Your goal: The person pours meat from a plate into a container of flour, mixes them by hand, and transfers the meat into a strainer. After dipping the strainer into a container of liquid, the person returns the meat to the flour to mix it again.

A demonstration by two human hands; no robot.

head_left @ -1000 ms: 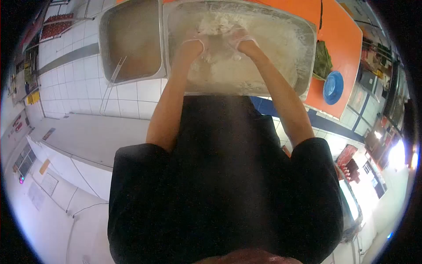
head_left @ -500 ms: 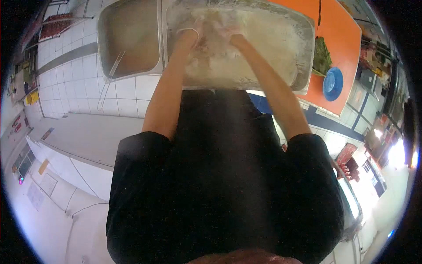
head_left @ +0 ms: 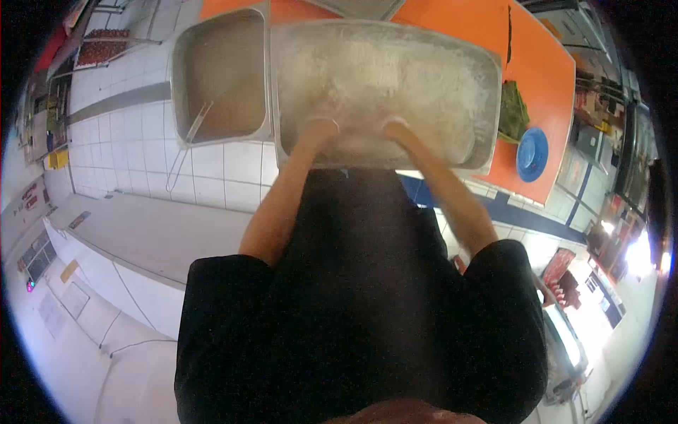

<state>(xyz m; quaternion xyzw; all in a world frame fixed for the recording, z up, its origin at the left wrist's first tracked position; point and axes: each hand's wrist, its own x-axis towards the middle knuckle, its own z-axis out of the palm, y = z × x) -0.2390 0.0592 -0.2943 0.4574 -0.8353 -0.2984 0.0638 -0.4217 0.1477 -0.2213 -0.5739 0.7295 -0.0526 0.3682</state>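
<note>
Blur hides the grip: whether the left hand [head_left: 342,128] or right hand [head_left: 379,127] grasps anything, I cannot tell. Pale flour-like powder [head_left: 424,81] lies mostly beyond both in the metal pan [head_left: 494,106], its long axis crosswise.

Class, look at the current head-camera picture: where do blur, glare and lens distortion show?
Head view: the left hand and right hand smear into the pale tray contents, too blurred to read either grip; head view: a light at right glares white; head view: wide-angle distortion curves the tile lines, and the corners go black.
</note>
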